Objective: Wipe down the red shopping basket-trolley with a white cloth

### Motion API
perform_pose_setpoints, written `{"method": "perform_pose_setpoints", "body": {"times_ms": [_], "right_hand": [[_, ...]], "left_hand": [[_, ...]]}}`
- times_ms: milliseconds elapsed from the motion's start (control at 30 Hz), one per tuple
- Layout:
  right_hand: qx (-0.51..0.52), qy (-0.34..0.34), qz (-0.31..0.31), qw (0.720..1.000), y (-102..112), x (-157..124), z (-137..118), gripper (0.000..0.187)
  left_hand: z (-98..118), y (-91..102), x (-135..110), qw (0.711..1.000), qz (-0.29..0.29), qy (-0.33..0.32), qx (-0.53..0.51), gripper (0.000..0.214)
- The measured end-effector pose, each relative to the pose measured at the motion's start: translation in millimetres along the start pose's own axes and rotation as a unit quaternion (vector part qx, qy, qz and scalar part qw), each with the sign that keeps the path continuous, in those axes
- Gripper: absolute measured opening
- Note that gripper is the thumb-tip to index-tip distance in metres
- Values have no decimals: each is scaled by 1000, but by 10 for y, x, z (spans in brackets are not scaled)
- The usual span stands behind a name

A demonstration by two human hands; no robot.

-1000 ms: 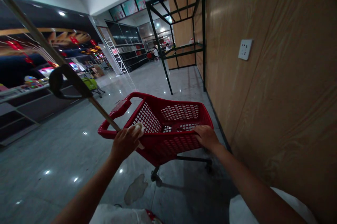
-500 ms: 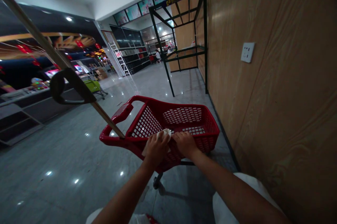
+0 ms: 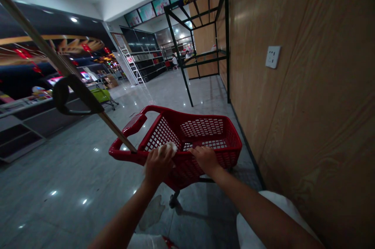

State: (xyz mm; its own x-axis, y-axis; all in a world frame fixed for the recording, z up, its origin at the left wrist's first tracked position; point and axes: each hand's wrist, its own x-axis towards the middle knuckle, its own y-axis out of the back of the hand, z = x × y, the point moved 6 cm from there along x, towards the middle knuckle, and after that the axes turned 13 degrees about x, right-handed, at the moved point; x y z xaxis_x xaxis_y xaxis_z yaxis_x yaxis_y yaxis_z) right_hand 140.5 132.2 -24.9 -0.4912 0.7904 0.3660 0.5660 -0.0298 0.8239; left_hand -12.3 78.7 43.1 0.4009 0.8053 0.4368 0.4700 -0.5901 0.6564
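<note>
A red plastic shopping cart (image 3: 205, 132) stands on the grey floor just in front of me, beside the wooden wall. My left hand (image 3: 157, 165) is closed on a white cloth (image 3: 168, 148) and presses it against the cart's near rim. My right hand (image 3: 206, 159) grips that same rim a little to the right, fingers curled over the edge. A long wooden pole (image 3: 58, 61) with a black fitting leans on the cart's left handle.
The wood-panelled wall (image 3: 307, 104) with a white socket (image 3: 272, 56) runs along the right. An empty black metal shelf frame (image 3: 202, 38) stands ahead against it. Display counters (image 3: 26, 112) line the left, a green cart (image 3: 101, 95) and a ladder (image 3: 131, 63) farther back. A pale stain (image 3: 150, 214) marks the floor.
My left hand slid the cloth along the rim to the right, then back a little left. My right hand moved left from the cart's right corner to the middle of the rim.
</note>
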Motion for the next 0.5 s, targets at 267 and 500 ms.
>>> {"method": "perform_pose_setpoints", "body": {"times_ms": [267,500], "right_hand": [[-2,0,-1,1000,59,-11,26,30],[5,8,3,1000,22,1,32,30]], "left_hand": [[495,-8,232,996,-69,-30,-47,42],[-507,116,-126,999,19,-25,25,50]]}}
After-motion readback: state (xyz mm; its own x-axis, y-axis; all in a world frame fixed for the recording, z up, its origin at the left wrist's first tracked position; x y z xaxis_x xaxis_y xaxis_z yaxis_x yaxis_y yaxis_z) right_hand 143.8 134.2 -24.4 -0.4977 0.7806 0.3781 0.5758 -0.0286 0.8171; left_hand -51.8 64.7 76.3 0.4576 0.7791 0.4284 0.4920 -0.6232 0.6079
